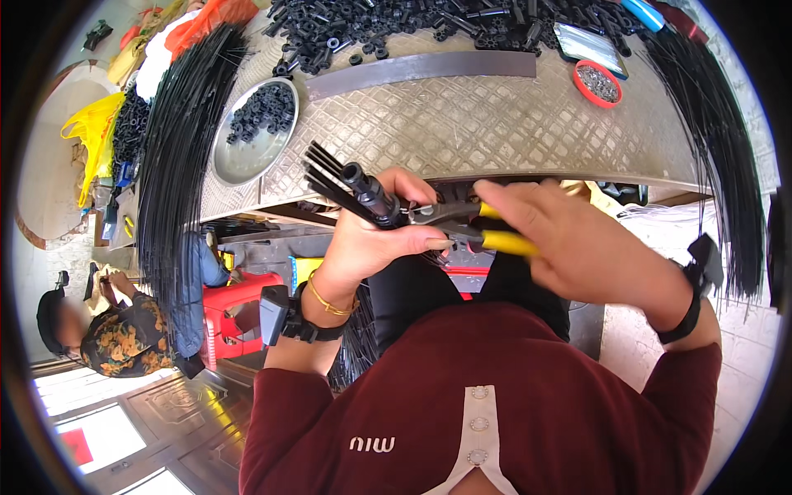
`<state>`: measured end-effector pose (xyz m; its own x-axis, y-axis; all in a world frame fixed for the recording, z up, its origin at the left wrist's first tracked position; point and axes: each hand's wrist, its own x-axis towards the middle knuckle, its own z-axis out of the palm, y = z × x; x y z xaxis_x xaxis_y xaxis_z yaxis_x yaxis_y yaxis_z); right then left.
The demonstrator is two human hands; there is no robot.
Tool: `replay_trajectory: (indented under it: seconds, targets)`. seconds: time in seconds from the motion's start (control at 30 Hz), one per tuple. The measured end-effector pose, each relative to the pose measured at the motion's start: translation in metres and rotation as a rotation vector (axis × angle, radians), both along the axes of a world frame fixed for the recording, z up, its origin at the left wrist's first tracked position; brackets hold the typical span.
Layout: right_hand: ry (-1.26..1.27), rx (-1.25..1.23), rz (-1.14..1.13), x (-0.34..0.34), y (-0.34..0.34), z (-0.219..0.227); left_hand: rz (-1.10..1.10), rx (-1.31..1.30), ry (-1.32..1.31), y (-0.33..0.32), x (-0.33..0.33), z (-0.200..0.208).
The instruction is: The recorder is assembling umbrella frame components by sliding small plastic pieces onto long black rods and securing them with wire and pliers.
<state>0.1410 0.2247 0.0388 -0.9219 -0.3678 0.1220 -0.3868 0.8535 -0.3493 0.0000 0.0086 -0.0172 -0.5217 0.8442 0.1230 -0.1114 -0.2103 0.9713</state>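
Observation:
My left hand [363, 247] is closed around a black tubular plastic fitting [369, 191] with several thin black rods [324, 169] pointing up and left beside it. My right hand [569, 239] grips pliers with yellow handles [510, 242]. Their metal jaws [425, 214] meet the lower end of the fitting, between my left thumb and fingers. Whatever the jaws hold is too small to make out. Both hands are above my lap, just in front of the table's near edge.
The patterned table [462, 124] bears a metal bowl [223, 161] of small black parts, a flat dark strip [421, 74], a red dish [615, 101] of small metal pieces and a heap of black fittings [396, 25]. Rod bundles [177, 157] hang left and right. A person [124, 334] sits left.

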Motion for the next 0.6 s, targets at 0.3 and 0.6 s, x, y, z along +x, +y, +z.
replay_trajectory:
  seconds: [0.3,0.6]
  targets:
    - [-1.086,-0.999,-0.052,0.002,0.019,-0.02,-0.135,0.006,0.075,0.006,0.001,-0.003]
    - [-1.433,-1.207,-0.1,0.004,0.022,-0.017,-0.177,0.022,0.191,0.006,0.0,0.001]
